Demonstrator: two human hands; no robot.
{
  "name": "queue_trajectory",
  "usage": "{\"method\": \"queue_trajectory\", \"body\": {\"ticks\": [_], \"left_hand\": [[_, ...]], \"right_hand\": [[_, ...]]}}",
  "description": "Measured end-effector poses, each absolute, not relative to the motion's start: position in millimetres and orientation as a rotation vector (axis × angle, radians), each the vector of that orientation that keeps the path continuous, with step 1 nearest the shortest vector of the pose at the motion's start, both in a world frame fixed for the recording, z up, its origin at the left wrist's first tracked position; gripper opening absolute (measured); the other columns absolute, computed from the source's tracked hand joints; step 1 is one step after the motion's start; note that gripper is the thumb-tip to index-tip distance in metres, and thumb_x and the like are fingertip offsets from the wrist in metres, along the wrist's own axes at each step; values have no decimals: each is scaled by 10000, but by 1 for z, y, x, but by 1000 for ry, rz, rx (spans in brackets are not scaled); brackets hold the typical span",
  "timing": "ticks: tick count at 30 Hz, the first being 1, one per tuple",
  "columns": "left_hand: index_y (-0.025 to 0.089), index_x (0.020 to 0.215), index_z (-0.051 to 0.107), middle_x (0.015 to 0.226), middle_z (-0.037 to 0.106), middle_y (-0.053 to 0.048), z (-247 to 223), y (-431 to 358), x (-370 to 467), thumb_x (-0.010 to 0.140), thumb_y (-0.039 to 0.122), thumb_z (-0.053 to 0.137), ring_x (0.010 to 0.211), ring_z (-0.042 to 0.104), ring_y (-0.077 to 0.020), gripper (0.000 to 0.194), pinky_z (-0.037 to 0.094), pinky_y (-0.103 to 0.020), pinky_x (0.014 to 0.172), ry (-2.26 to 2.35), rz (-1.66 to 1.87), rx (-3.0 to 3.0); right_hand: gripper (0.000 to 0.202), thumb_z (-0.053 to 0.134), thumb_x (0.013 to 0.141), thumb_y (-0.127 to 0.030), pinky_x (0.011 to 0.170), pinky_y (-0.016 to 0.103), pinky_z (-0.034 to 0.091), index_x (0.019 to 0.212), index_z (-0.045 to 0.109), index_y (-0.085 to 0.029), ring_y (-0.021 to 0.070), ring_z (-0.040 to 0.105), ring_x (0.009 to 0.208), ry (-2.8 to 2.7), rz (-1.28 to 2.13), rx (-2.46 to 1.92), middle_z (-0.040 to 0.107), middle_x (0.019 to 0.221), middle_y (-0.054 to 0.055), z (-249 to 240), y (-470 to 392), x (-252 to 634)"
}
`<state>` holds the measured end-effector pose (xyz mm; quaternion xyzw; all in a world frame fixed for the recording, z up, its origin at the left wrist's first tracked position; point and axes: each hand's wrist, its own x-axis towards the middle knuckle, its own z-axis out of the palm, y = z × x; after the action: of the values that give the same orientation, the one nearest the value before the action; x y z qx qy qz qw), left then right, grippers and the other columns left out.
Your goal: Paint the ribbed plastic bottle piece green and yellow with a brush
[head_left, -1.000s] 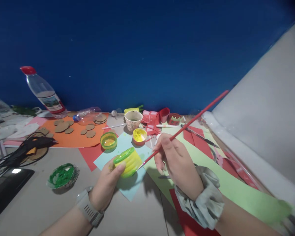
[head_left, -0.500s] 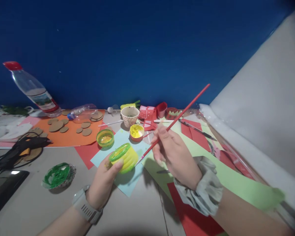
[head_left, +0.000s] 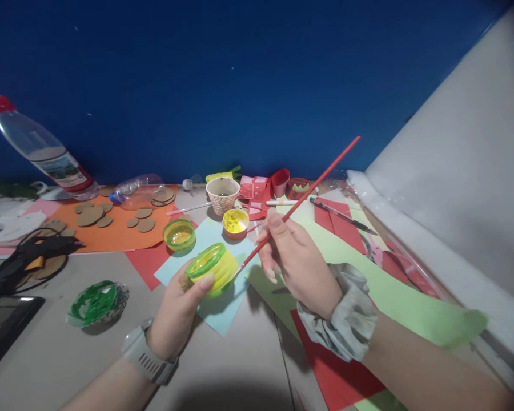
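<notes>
My left hand (head_left: 183,302) grips a small yellow-painted cup (head_left: 219,275) with a green rim, tilted with its opening up and to the left. In my right hand (head_left: 294,257) is a red paintbrush (head_left: 312,189), pinched like a pen, its tip at the cup's right side. Whether the bristles press on the surface is hard to tell. Behind the cup, on a light blue sheet (head_left: 223,319), stand a small tub of yellow paint (head_left: 235,224) and a green-rimmed yellow dish (head_left: 179,235). A dish of green paint (head_left: 95,305) sits to the left.
A paper cup (head_left: 223,195) stands at the back beside red and pink paper pieces (head_left: 257,194). Cardboard discs (head_left: 89,216) lie on orange paper (head_left: 124,240). A red-capped bottle (head_left: 60,162) leans at left, near black cables (head_left: 29,251). A pen (head_left: 342,217) lies at right.
The view has shifted slightly, so most things appear a little further left. The brush tip has drawn up along the cup's right side. Both holds are the same.
</notes>
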<state>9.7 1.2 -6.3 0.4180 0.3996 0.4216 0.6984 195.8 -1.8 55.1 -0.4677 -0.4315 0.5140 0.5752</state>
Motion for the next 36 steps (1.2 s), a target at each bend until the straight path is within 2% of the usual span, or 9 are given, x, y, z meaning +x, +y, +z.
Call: {"method": "queue_trajectory", "body": {"ticks": [7,15,22,28,36], "left_hand": [[137,1126,653,1140,714,-134,-7,1,11,781,380,705,1025,670,-308,425,542,-379,859,885,977,899],[113,1132,673,1154,710,-155,-3,3,15,724,416,751,1082,649,-339,514,519,-427,940,905,994,853],[118,1106,696,1155,715,-149,1,1,15,723,428,749,1103,640,-351,496,515,-439,955,905,997,841],[148,1139,694,1197,703,-124,-2,2,15,790,414,697,1193,591,-324,440,480,-404,1013,862,1023,841],[178,1159,693,1208,703,-96,-4,2,15,848,387,635,1211,583,-292,379,475,-361,1019,808,1017,831]], "right_hand": [[473,506,879,-634,345,159,342,699,539,-197,52,383,306,-1021,1160,-1105,469,373,-78,55,4,205],[444,515,894,-602,350,149,353,710,549,-199,49,416,318,-1040,1139,-1116,478,387,-80,53,4,204],[450,508,896,-605,345,153,349,715,549,-195,48,397,311,-1032,1192,-1080,472,388,-80,52,3,202],[486,515,868,-643,329,152,312,686,521,-193,45,338,306,-923,1229,-1058,413,369,-91,54,4,200],[436,515,894,-602,355,153,356,720,539,-204,53,392,321,-991,1095,-1080,461,388,-83,46,5,204]]}}
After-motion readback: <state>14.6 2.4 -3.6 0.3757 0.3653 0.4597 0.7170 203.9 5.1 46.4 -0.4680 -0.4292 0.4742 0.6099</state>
